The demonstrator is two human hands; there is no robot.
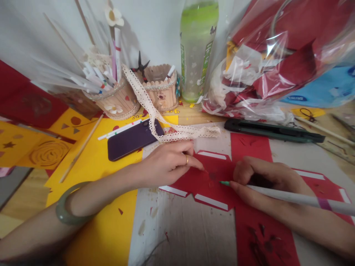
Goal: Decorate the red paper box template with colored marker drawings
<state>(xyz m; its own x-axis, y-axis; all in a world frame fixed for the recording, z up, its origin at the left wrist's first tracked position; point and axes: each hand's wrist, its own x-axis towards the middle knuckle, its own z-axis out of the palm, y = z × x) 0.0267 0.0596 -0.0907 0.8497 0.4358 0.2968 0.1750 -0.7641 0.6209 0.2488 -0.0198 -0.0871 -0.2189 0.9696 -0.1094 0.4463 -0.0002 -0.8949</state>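
A red cardstock piece (194, 181) with white strips along its flaps lies flat on the table, partly hidden under both hands. My left hand (169, 162) rests on it, the index finger stretched out and its tip touching the card near a small cut mark. In my right hand (257, 177) is a slim white pen-shaped tool (294, 195) with a green tip and a purple band. That tip is at the card's surface, a short way right of my left fingertip. Just behind my left hand, cream lace ribbon (183, 133) lies across a dark purple phone (130, 142).
Decorated stick pots (119, 98) with pens and pliers (142, 66) stand along the wall. Beside them are a green-topped bottle (195, 55) and a clear plastic bag (266, 74). A dark green utility knife (273, 130) lies behind my right hand. Yellow paper (102, 225) covers the left.
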